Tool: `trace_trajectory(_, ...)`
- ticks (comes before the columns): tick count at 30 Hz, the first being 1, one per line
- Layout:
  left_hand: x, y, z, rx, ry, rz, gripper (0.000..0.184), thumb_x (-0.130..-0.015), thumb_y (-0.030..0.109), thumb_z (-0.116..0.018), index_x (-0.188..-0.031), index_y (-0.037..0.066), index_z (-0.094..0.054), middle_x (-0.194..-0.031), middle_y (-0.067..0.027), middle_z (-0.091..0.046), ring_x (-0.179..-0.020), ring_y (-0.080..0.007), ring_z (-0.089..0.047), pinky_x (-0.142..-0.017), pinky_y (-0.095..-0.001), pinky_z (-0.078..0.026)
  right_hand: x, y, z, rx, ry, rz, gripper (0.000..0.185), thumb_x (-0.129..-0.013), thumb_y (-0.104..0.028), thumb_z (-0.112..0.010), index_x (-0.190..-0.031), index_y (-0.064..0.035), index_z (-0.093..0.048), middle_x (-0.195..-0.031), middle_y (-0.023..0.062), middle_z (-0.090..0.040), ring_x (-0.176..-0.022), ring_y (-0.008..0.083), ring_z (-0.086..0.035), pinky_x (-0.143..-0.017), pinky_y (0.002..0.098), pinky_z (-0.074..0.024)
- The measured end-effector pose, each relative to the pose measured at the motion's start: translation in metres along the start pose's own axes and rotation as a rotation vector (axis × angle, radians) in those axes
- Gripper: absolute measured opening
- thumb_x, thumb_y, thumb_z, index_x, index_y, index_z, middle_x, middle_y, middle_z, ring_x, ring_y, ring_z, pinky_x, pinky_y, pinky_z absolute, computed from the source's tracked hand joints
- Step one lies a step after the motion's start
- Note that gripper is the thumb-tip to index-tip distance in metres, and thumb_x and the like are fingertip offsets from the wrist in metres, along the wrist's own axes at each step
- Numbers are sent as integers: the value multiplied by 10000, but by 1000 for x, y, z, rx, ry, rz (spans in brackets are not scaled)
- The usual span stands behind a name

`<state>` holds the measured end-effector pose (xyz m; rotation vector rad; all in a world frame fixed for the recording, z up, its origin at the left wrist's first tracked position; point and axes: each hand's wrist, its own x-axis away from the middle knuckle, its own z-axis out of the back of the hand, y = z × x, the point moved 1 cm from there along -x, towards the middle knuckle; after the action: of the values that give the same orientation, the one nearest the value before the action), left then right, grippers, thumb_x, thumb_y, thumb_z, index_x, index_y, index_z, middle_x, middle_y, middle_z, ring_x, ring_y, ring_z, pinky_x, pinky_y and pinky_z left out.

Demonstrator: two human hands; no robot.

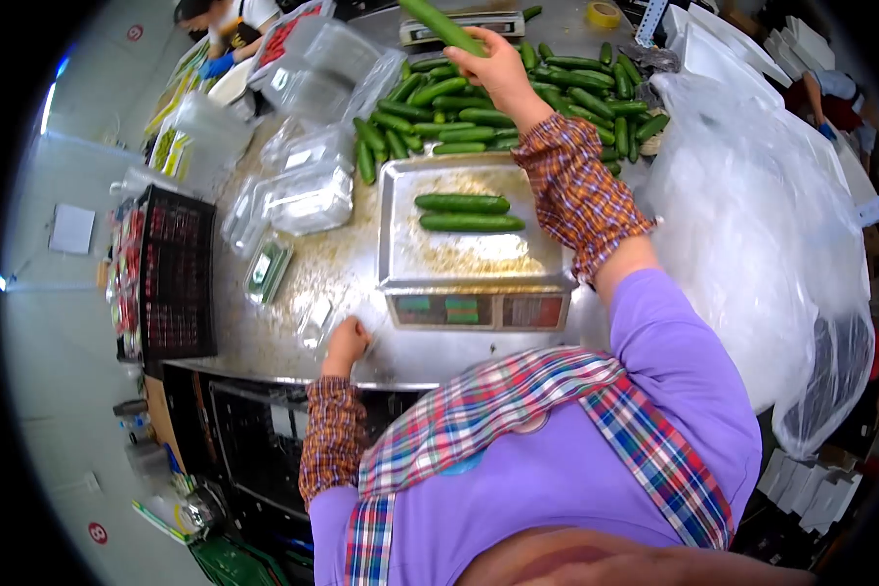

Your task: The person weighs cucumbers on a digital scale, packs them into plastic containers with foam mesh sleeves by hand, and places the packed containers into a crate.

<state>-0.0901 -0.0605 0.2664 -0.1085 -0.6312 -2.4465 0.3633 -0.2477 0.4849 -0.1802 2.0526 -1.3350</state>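
High over the table, my right hand (501, 74) grips a cucumber (441, 23) that points up and away to the left. Two cucumbers (471, 223) lie side by side on the metal tray of a weighing scale (397, 234). Behind the scale spreads a big pile of cucumbers (454, 115). My left hand (347, 344) is closed near the table's front edge, left of the scale. It is next to a small clear plastic container (314, 324); whether its fingers hold part of that is unclear. A clear pack with green inside (268, 270) lies farther left.
Stacked clear plastic trays (308, 190) stand left of the pile. A black crate (178, 273) is at the table's left end. Clear plastic sheeting (742, 234) covers the right side. Two other people (230, 29) work at upper left and upper right.
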Motion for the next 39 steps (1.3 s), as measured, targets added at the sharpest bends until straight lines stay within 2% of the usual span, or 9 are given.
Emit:
trace_trajectory(3,-1,-17,-4,106,14,-36,243,-704,196,-732,-750,28,-562,-704,-152,-612,-659,-300,-591,-612,-373,-467,74,-56,-44,-174,-184,-257,419,-966,-317,-463,-1233,5,-478,-913,77,-632,-498,42,-310,-442,184,-263)
trace_trajectory(8,3,-26,8,330,44,-91,200,-826,205,-645,-850,10,-611,-702,-85,-620,-634,-167,-575,-594,-315,-465,164,-72,-31,58,-199,-366,450,-984,-372,-380,-1150,-3,-576,-761,78,-642,-455,57,-311,-419,210,-265)
trace_trajectory(15,16,37,63,834,321,-153,193,-921,207,-554,-951,20,-589,-631,-13,-549,-536,-68,-471,-501,-213,-380,247,-44,-2,607,-234,-454,386,-965,-342,-432,-1023,-33,-657,-738,19,-624,-548,61,-484,-476,215,-396)
trace_trajectory(17,17,53,63,679,318,-134,185,-902,201,-573,-929,20,-599,-620,-29,-558,-548,-88,-499,-518,-251,-403,253,-26,2,640,-221,-477,352,-952,-320,-473,-1022,-27,-656,-766,26,-621,-573,80,-505,-489,232,-420)
trace_trajectory(21,9,35,36,439,326,-103,176,-854,206,-626,-875,32,-618,-570,-38,-547,-520,-115,-502,-509,-292,-407,258,17,4,934,-249,-240,254,-876,-259,-600,-977,-30,-646,-888,124,-664,-849,248,-626,-749,353,-484)
trace_trajectory(25,17,10,19,420,294,-69,164,-829,195,-647,-857,35,-624,-569,-53,-551,-501,-138,-502,-499,-305,-406,271,30,-6,794,-159,-234,202,-836,-189,-643,-958,-29,-623,-920,135,-650,-868,280,-619,-761,361,-479)
trace_trajectory(29,24,-2,7,379,302,-14,151,-829,183,-646,-845,34,-626,-583,-54,-560,-513,-137,-510,-505,-302,-410,275,41,-8,896,-122,21,191,-782,-141,-668,-932,-40,-608,-937,139,-620,-905,320,-590,-790,365,-469)
trace_trajectory(36,39,-21,-4,454,380,-30,128,-863,142,-625,-878,15,-623,-692,-20,-590,-611,-57,-503,-543,-224,-401,240,11,10,1149,-149,60,163,-811,-173,-634,-948,-88,-659,-940,100,-661,-884,277,-625,-761,371,-497)
trace_trajectory(39,45,-10,0,371,436,-41,144,-843,127,-633,-938,19,-630,-767,-43,-625,-654,-101,-551,-595,-249,-449,198,30,26,1180,-255,170,309,-813,-247,-650,-1065,-68,-642,-1002,123,-659,-906,273,-636,-772,367,-504)
